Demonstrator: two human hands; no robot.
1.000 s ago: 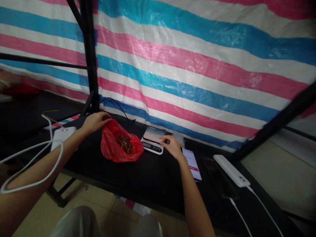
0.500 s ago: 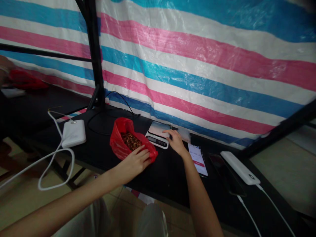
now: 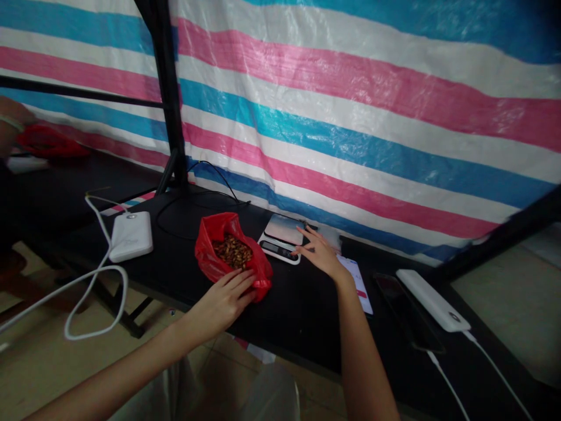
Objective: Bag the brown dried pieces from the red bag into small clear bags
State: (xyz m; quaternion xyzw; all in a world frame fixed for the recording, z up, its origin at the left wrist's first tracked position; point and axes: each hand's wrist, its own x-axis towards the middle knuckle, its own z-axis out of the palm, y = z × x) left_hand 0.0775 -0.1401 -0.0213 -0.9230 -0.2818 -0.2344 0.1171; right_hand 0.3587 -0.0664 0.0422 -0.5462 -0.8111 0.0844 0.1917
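Striped plastic tarpaulin [image 3: 350, 117] in pink, blue and white hangs behind a long black table [image 3: 298, 316], with a black metal post [image 3: 169, 99] standing at the table's far edge.

On the table sits a crumpled red plastic bag [image 3: 217, 263], its mouth open and a heap of small brown nuts or seeds [image 3: 233, 251] showing inside. The left hand [image 3: 223, 301] rests against the near side of this bag, fingers [image 3: 239, 283] loosely spread and lying flat on the plastic rather than pinching it.

Just right of the bag is a small white digital kitchen scale [image 3: 283, 237] with a shiny flat platform. The right hand [image 3: 319, 251] is at the scale's right front corner, fingers [image 3: 302, 248] stretched out and apart, their tips touching the scale near its display; it holds nothing.

Partly under the right wrist lies a lit smartphone with a white screen [image 3: 362, 286], and beyond it a dark phone [image 3: 405, 316] and a long white power bank [image 3: 433, 301] with a white cable [image 3: 491, 368]. On the left part of the table lies a second white power bank [image 3: 130, 235], its looped white cable [image 3: 92, 292] hanging off the table's edge. At the far left, another red bag [image 3: 48, 143] lies on a neighbouring table beside another person's arm [image 3: 11, 126].
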